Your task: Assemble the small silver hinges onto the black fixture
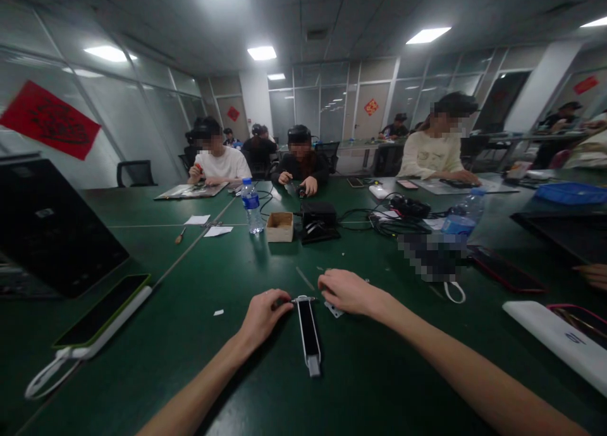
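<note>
In front of me on the green table lies a slim black device with a white edge (310,330); a cable with a grey plug (313,365) runs round it. A thin metal rod crosses its far end. My left hand (265,314) is at that end, thumb and forefinger closed beside the rod's tip; what they pinch is too small to name. Just right of the far end, my right hand (348,290) has its fingers curled down, hiding whatever is in them. Under that hand, a small metal plate with holes (334,310) shows partly.
Ahead stand a water bottle (252,205), a small cardboard box (279,227) and a black case (318,220). To the left are a phone (104,309) and a computer case (52,224); to the right, a white power bank (562,341). Several people sit across the table.
</note>
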A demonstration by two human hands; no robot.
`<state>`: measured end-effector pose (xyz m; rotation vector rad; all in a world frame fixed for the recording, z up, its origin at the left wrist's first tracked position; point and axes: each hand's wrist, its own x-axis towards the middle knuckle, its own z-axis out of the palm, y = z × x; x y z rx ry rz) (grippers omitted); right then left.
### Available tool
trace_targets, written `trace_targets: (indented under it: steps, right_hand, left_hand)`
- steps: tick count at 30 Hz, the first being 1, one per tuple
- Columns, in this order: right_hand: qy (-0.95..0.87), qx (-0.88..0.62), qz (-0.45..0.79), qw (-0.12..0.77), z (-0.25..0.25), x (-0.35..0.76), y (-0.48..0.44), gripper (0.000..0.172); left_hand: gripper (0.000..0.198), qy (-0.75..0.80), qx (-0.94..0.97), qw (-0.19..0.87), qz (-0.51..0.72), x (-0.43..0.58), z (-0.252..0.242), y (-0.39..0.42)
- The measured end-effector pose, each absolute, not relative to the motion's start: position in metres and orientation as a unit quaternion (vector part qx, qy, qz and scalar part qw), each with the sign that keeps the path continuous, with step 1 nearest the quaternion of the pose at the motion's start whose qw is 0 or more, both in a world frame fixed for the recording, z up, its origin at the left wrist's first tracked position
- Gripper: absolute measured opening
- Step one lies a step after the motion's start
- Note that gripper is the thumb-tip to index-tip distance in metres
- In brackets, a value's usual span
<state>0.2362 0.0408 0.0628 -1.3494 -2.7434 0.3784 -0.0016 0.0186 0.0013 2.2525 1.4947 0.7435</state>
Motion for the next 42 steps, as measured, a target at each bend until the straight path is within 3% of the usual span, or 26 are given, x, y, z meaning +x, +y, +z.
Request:
trace_targets:
  steps: [8,42]
  right_hand:
    - [-0.899,-0.409,0.152,0.043,0.038,0.233,0.046,0.022]
    - [-0.898,-0.397,0.178,0.056,0.045,0.229,0.041,0.022]
  left_hand:
    - [0.015,0.512,0.793,0.183,0.275,-0.002,-0.001,0.02]
    - [0.019,0.503,0.805,0.187,0.253,0.004,0.003,0.016]
